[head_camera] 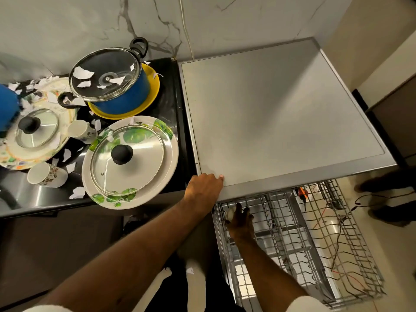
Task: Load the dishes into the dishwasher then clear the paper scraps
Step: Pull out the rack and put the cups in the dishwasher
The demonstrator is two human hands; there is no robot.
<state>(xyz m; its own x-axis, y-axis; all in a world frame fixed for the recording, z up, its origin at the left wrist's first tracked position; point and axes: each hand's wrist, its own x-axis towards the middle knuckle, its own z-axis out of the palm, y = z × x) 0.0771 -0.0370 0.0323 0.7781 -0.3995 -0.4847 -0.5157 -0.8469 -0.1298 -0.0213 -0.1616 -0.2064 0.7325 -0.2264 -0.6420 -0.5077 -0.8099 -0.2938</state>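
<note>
My left hand [203, 188] grips the front left corner of the grey dishwasher top [281, 113]. My right hand [239, 221] reaches into the pulled-out wire rack [326, 244] and holds a small white cup [230, 213] at its back left. On the black counter stand a leaf-print plate [168, 154] under a glass lid [127, 158], a blue pot [128, 95] with a glass lid on a yellow plate [153, 93], a floral plate [65, 122] with a smaller lid [37, 128], and two floral cups [47, 175] [81, 131]. White paper scraps [77, 192] litter the counter and the pot lid.
A steel sink [27, 197] lies at the front left, a blue object [7, 106] at the far left. Red and black wires [337, 221] run under the rack on the tiled floor. Someone's dark shoes [387, 183] stand at the right. A marble wall backs the counter.
</note>
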